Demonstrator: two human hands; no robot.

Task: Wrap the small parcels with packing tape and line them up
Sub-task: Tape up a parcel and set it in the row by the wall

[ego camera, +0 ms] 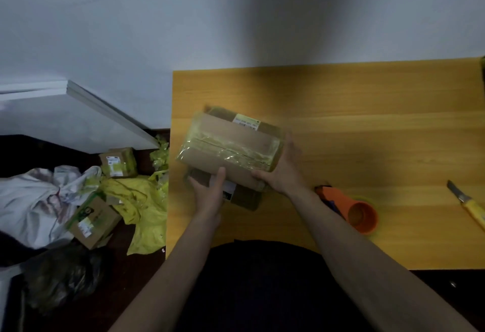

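Yellow wooden desk [367, 111], broad bare room to the right and far side, left edge just beside the parcel. Taped cardboard parcel [231, 148] near that left edge, held tilted above a second box [244, 197], long axis running left to right, label toward the far side. Left hand [210, 190] grasping its near edge, thumb on top; right hand [283, 171] clasping its right end. Orange tape dispenser [351, 211] near the right forearm. Yellow knife [467, 203] at far right. More boxes [119, 162] on the floor.
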